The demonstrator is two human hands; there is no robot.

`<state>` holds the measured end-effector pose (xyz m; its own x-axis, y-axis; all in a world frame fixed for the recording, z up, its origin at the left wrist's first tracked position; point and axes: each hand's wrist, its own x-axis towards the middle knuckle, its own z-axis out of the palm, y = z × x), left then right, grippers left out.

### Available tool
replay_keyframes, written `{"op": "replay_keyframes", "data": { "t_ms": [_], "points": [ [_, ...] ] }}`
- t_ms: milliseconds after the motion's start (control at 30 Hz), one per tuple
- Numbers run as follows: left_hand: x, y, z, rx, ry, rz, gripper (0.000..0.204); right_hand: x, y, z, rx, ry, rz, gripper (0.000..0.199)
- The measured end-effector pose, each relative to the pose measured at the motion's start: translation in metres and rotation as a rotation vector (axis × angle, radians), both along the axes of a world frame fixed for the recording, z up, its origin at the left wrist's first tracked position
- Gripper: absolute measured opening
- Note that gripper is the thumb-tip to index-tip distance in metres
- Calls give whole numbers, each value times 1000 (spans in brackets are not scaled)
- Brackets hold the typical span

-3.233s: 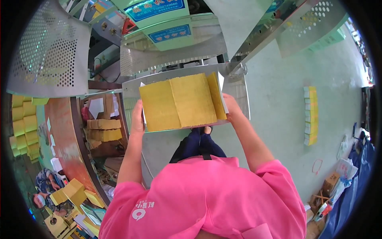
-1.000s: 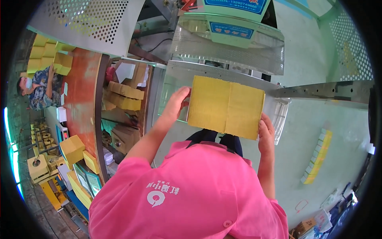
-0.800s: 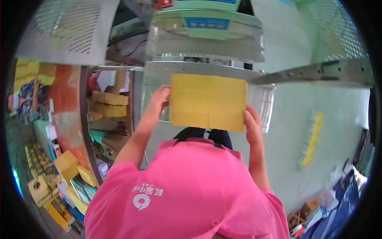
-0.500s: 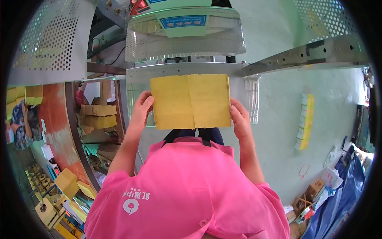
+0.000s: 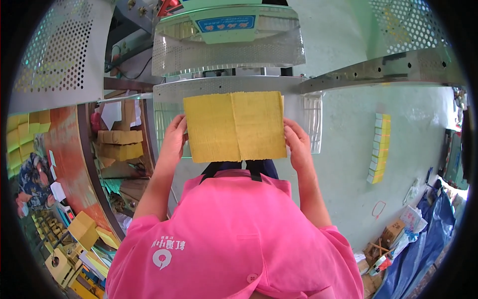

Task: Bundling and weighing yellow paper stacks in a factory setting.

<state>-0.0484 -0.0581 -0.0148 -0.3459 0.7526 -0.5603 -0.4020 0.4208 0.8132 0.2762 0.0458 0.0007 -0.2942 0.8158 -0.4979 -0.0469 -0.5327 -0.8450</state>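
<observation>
A rectangular piece of rough yellow paper (image 5: pixel 214 127), possibly a stack, has ragged edges and a crease down its middle. It is held in front of my body, above the near part of a metal machine table (image 5: pixel 167 92). My left hand (image 5: pixel 173 139) grips its left edge, with the fingertips partly hidden behind it. At the right edge, my right hand (image 5: pixel 299 148) is closed on the paper with thumb and fingers. How thick the paper is cannot be seen from above.
Beyond the table stands a machine with a clear curved cover (image 5: pixel 229 50). Perforated metal panels (image 5: pixel 64 55) flank it, and a metal bar (image 5: pixel 378 72) juts out right. A row of yellow-and-white bundles (image 5: pixel 380 149) lies on the floor. A person (image 5: pixel 35 182) is at far left, beside a worn red surface (image 5: pixel 74 164).
The yellow paper has shifted slightly left in view and tilted a little, both hands still at its edges. At far left, the other person has moved lower in the picture.
</observation>
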Motion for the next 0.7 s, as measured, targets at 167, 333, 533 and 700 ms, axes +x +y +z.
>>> {"op": "replay_keyframes", "data": {
  "t_ms": [167, 333, 533, 700],
  "points": [
    [-2, -5, 0, -139, -52, -136, 50, -3, 5, 4, 19, -49, -10, 31],
    [14, 4, 13, -165, -94, -183, 55, -10, 7, -11, 14, -178, 53, 28],
    [7, -6, 7, 105, -63, -101, 50, -19, 38, 10, 120, -23, 61, 27],
    [19, -2, -43, 233, 789, -318, 37, -18, 63, -15, 156, 424, -159, 24]
  ]
}}
